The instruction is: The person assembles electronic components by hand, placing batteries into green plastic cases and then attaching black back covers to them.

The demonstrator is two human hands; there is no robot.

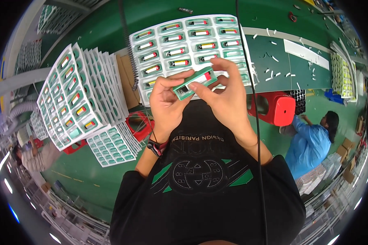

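Observation:
Both hands hold a small green rectangular case above the near edge of a tray. Inside the green case [201,78] lies a narrow white part with a red end; a darker part shows at its left end. My left hand [166,94] grips the left end, fingers closed round it. My right hand [228,94] holds the right end, its thumb pressed on the case's face and its forefinger arched over the far side. Beneath and beyond lies the white tray [186,36], with rows of green pockets. Most visible pockets hold small parts coloured red, yellow, white and black; the hands hide some nearer pockets.
Stacked filled trays [78,61] lean at the left, above more green-pocketed trays [110,143]. White strips [272,58] litter the green table [265,47] at the right. Black cables [255,106] hang through the view. A red stool [284,110] and a person in blue [310,141] are to the right.

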